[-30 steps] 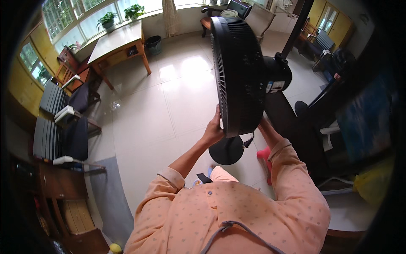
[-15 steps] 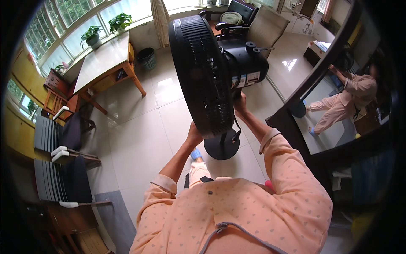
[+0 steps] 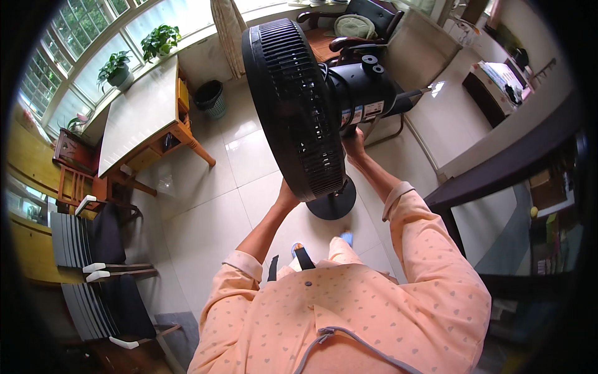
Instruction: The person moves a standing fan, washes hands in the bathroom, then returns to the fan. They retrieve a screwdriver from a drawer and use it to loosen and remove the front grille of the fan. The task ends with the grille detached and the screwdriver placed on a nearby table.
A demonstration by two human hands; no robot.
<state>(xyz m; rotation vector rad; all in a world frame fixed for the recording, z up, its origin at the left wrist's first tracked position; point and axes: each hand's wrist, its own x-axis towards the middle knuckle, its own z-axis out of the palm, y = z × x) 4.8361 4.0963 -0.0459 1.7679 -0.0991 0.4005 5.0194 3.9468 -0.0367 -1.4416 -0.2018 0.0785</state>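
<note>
A black pedestal fan (image 3: 293, 112) is upright in front of me, its round grille turned to the left. Its motor housing (image 3: 361, 90) points right, and below is its round base (image 3: 332, 204). My right hand (image 3: 354, 144) is closed around the fan just under the motor housing. At the lower edge of the grille, my left hand (image 3: 287, 197) is on the fan, its fingers hidden behind the black rim. The pole between head and base is mostly covered by the grille.
A light-topped wooden table (image 3: 146, 109) and a dark waste bin (image 3: 210, 100) are at the far left. Folding chairs (image 3: 103, 234) line the left side. Beyond the fan are a beige chair (image 3: 420, 47) and a dark armchair (image 3: 355, 25). A dark-framed mirror (image 3: 517, 168) stands at right.
I have stepped forward with the fan, so the chairs and table shift in view. The mirror frame has swung and my reflection is gone. Both hands keep their places on the fan.
</note>
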